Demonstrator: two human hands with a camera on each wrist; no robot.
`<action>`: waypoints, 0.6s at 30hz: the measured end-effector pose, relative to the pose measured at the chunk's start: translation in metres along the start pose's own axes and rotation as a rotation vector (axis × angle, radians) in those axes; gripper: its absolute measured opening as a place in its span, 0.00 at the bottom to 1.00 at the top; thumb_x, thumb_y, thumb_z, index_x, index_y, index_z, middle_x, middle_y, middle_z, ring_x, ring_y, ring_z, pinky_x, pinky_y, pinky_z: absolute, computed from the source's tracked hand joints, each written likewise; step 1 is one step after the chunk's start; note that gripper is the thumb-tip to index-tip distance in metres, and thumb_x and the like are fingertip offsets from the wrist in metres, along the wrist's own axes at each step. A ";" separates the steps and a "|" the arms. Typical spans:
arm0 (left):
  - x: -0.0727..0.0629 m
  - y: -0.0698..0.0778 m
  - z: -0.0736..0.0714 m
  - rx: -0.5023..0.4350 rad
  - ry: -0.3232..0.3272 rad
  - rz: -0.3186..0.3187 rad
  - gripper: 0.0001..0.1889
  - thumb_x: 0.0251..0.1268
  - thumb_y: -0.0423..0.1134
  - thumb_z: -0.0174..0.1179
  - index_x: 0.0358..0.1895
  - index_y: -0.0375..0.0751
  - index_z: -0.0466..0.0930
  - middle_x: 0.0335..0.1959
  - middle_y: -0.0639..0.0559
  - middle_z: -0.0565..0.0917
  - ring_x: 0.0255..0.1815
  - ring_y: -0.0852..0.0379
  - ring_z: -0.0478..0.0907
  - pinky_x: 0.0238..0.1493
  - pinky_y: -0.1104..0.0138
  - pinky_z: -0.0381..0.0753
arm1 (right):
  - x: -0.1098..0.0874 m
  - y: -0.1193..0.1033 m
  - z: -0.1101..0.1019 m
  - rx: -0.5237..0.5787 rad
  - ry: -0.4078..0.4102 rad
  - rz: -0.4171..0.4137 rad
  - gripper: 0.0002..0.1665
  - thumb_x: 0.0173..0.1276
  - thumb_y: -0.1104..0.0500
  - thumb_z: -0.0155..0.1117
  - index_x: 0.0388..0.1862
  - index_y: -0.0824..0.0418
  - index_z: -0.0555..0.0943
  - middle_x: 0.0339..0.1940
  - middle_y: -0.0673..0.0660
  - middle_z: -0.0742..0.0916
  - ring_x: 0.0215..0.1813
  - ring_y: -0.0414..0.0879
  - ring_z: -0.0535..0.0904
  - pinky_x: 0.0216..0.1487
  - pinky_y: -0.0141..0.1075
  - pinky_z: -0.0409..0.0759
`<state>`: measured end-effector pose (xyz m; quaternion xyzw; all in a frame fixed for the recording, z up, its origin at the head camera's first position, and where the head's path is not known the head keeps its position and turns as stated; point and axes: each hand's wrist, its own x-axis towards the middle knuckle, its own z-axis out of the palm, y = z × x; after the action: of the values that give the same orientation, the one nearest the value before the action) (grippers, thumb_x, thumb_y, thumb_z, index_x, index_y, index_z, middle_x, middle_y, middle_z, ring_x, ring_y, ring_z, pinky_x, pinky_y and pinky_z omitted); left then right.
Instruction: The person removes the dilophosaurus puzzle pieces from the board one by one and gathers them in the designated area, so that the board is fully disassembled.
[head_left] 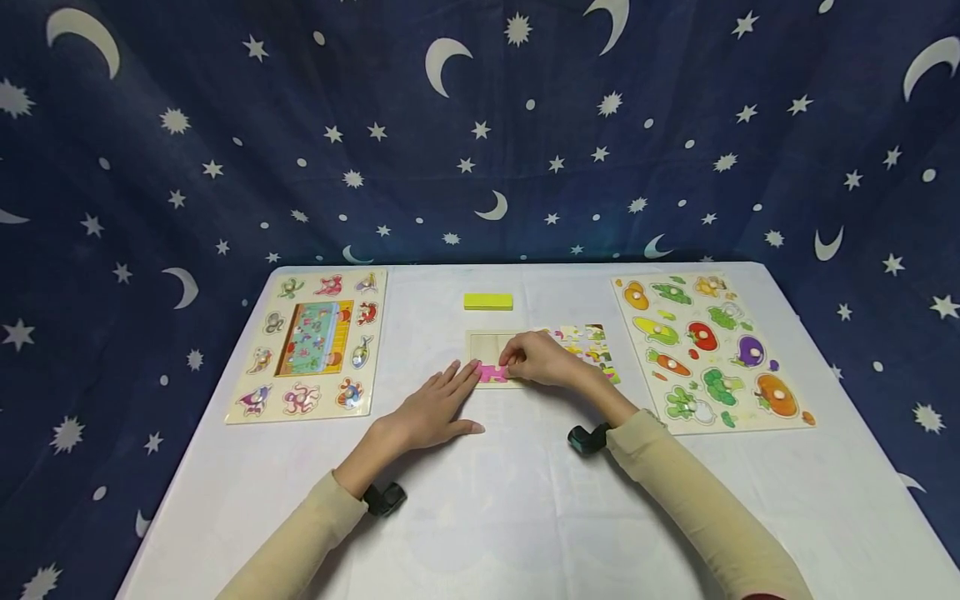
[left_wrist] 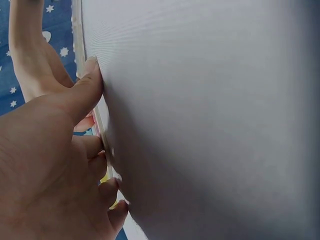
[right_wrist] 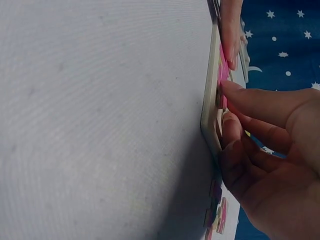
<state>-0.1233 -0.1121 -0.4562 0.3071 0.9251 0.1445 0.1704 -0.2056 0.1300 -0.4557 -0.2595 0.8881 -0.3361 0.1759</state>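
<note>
A small wooden puzzle tray (head_left: 486, 345) lies mid-table, with pink puzzle pieces (head_left: 491, 374) along its near left side. My left hand (head_left: 431, 410) rests at the tray's left edge, fingers extended, fingertips by the pink pieces. Over the tray, my right hand (head_left: 542, 358) pinches a pink puzzle piece (right_wrist: 223, 100) between thumb and fingers, low against the tray; the fingers partly hide it. Colourful puzzle pieces (head_left: 592, 342) lie to the right of the tray. In the left wrist view, my left hand (left_wrist: 47, 145) shows its thumb apart from the other fingers.
A sea-animal peg board (head_left: 378, 333) lies at the left of the white table (head_left: 480, 500). To the right is a vegetable peg board (head_left: 705, 408). Behind the tray sits a yellow block (head_left: 488, 302). A dark blue star-patterned cloth (head_left: 405, 200) hangs behind.
</note>
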 end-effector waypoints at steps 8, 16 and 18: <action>0.002 0.000 0.002 0.020 0.007 -0.001 0.47 0.75 0.60 0.57 0.84 0.37 0.47 0.86 0.44 0.47 0.86 0.39 0.43 0.82 0.44 0.52 | 0.002 -0.002 0.000 0.026 -0.007 0.052 0.04 0.65 0.64 0.74 0.37 0.63 0.88 0.26 0.51 0.84 0.28 0.39 0.74 0.34 0.31 0.74; 0.002 -0.002 0.006 0.020 0.010 -0.003 0.47 0.74 0.60 0.57 0.84 0.37 0.46 0.86 0.44 0.45 0.86 0.39 0.42 0.82 0.44 0.50 | -0.002 -0.003 -0.002 0.085 -0.005 0.065 0.04 0.68 0.62 0.72 0.38 0.63 0.86 0.27 0.51 0.85 0.26 0.39 0.76 0.31 0.30 0.75; 0.002 -0.003 0.006 0.017 0.007 -0.007 0.47 0.74 0.60 0.56 0.84 0.38 0.46 0.86 0.44 0.45 0.86 0.40 0.41 0.82 0.44 0.50 | -0.004 -0.002 -0.004 0.101 0.004 0.055 0.04 0.68 0.62 0.71 0.38 0.63 0.86 0.28 0.52 0.87 0.27 0.39 0.76 0.31 0.30 0.74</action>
<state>-0.1238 -0.1123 -0.4630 0.3046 0.9280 0.1369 0.1652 -0.2039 0.1327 -0.4509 -0.2249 0.8772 -0.3762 0.1960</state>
